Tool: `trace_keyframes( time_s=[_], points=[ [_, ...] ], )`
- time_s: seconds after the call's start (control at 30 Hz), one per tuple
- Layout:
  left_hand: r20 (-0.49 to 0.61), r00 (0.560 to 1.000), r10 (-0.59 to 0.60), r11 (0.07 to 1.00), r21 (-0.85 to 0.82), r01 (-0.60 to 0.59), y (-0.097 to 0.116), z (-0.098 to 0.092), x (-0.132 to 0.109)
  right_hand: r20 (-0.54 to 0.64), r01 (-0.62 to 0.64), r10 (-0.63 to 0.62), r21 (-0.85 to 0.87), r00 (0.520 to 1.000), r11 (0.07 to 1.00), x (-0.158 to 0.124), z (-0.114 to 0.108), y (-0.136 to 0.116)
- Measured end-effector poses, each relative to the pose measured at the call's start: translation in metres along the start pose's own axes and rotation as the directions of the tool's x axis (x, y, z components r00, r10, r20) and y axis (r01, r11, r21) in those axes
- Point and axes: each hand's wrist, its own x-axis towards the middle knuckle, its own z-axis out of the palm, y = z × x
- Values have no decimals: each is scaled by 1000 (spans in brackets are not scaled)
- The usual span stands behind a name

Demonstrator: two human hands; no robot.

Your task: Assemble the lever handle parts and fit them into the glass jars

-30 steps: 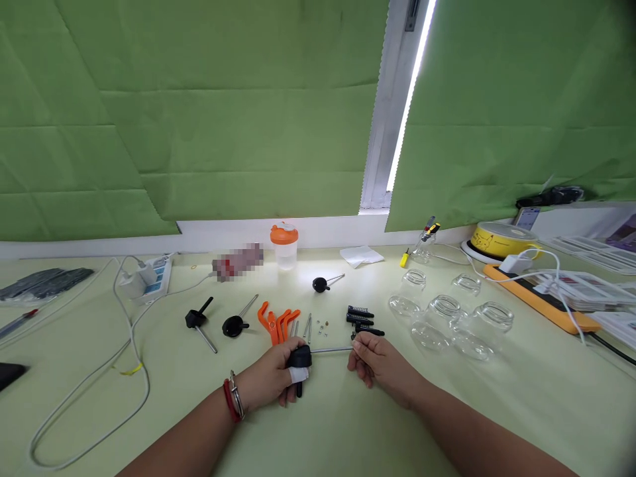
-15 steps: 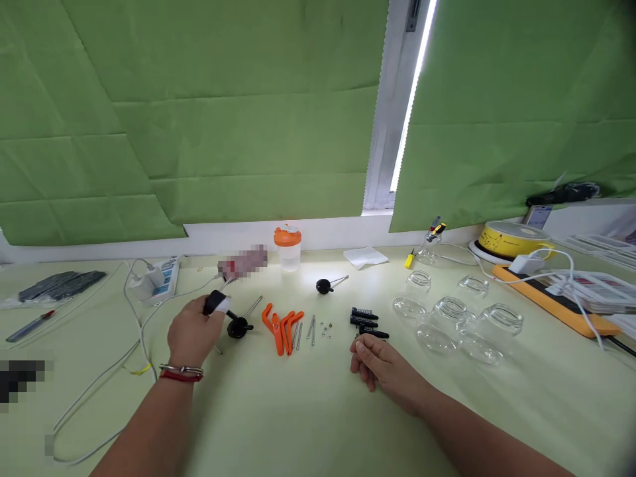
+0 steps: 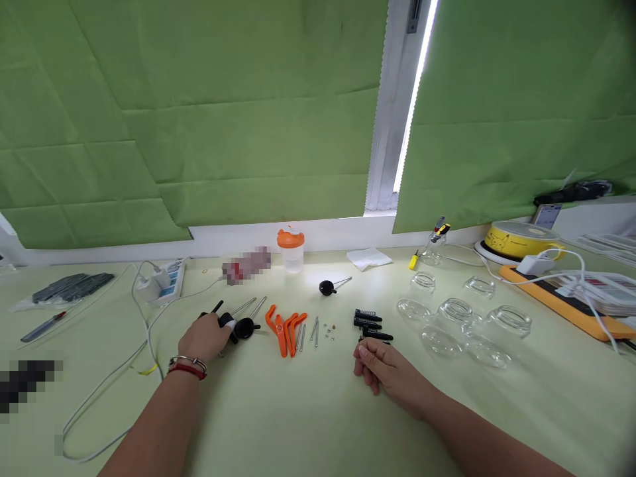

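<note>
My left hand [image 3: 205, 338] is closed around a black part with a white piece [image 3: 227, 320], low over the table at left. Fingers hide much of this part. Touching or nearly touching it on the right is a round black pump head [image 3: 244, 328] with a thin metal rod. Another such pump head [image 3: 326, 287] lies farther back. My right hand [image 3: 380, 364] rests with curled fingers, thumb pressed to the index finger; whatever they enclose is hidden. Just beyond it lie several black parts with springs [image 3: 368, 322]. Between the hands are orange trigger levers [image 3: 281, 334], metal rods [image 3: 315, 331] and tiny metal pieces [image 3: 328, 333].
Clear glass jars [image 3: 454, 324] stand at right. An orange-lidded cup [image 3: 291, 252] and white paper [image 3: 368, 258] are at the back. White cables [image 3: 106, 371] loop across the left, near a power strip [image 3: 171, 283] and a knife [image 3: 42, 326]. An orange power strip [image 3: 561, 305] lies far right.
My left hand has lowered the black and white part to just beside the round black pump head. My right hand keeps its place and curled pose. The view has shifted slightly.
</note>
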Motion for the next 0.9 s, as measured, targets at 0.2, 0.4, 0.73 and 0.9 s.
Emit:
trace_keyframes(
  time_s=[0.2, 0.4, 0.73, 0.9],
  points=[
    [-87, 996, 11, 1000, -12, -12, -5, -8, 0, 3, -3, 3, -17, 1000, 1000, 0, 0, 1],
    [-249, 968, 26, 1000, 1, -27, -24, -4, 16, 7, -1, 1, -20, 1000, 1000, -1, 1, -1],
    [-118, 991, 62, 998, -16, -64, -40, 21, 33, 10, 3, -3, -22, 1000, 1000, -2, 2, -4],
    [-124, 991, 40, 999, -21, -43, -38, 16, 29, 12, 2, -1, -30, 1000, 1000, -2, 1, -3]
  ],
)
